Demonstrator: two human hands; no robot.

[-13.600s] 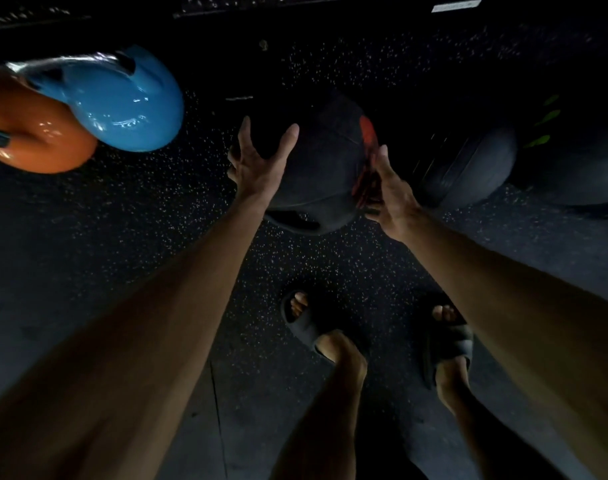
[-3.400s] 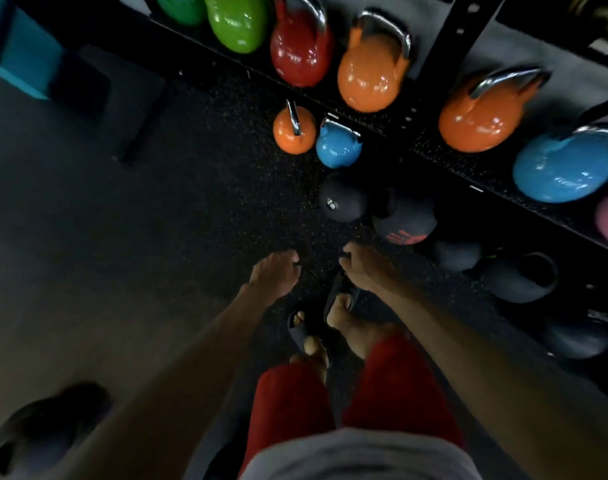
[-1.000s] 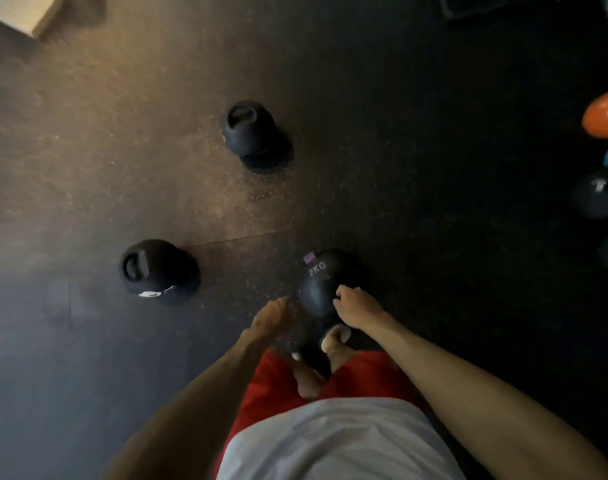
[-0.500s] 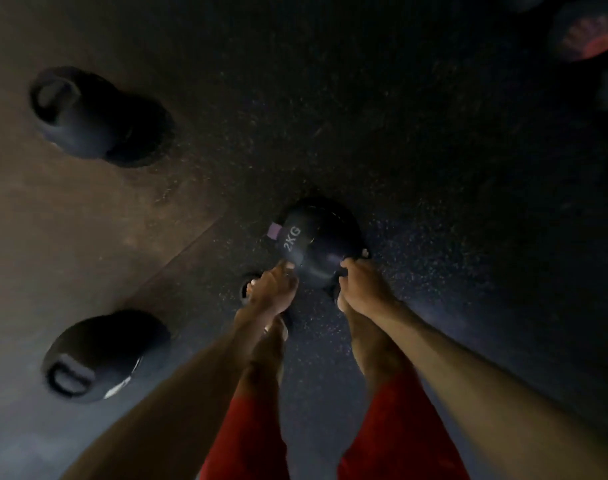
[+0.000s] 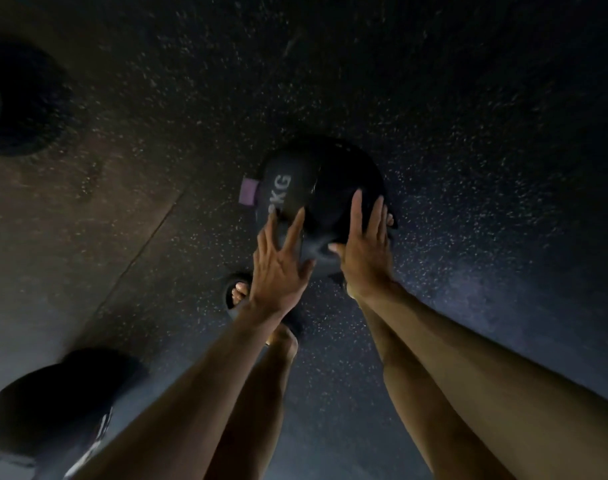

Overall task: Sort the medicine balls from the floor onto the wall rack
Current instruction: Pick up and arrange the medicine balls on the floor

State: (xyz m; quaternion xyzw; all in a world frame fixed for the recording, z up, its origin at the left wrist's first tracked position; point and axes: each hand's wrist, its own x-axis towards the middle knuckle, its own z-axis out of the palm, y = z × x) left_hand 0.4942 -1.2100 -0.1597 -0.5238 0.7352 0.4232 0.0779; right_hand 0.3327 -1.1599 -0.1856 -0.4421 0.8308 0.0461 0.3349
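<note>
A black medicine ball [image 5: 325, 174] with white "KG" lettering and a purple tag lies on the dark speckled floor in the middle of the head view. My left hand [image 5: 278, 268] has its fingers spread and straight, the fingertips touching the ball's near left side. My right hand [image 5: 364, 247] lies flat with straight fingers against the ball's near right side. Neither hand curls round the ball. The rack is out of view.
Two more black medicine balls lie on the floor, one at the upper left [image 5: 21, 102] and one at the lower left [image 5: 46, 417]. My left foot [image 5: 240, 292] in a dark sandal stands just behind the ball. A floor seam [image 5: 150, 237] runs diagonally at left.
The view has dropped closer to the "KG" ball. Both hands have reached further forward and stretched their fingers out onto its near sides.
</note>
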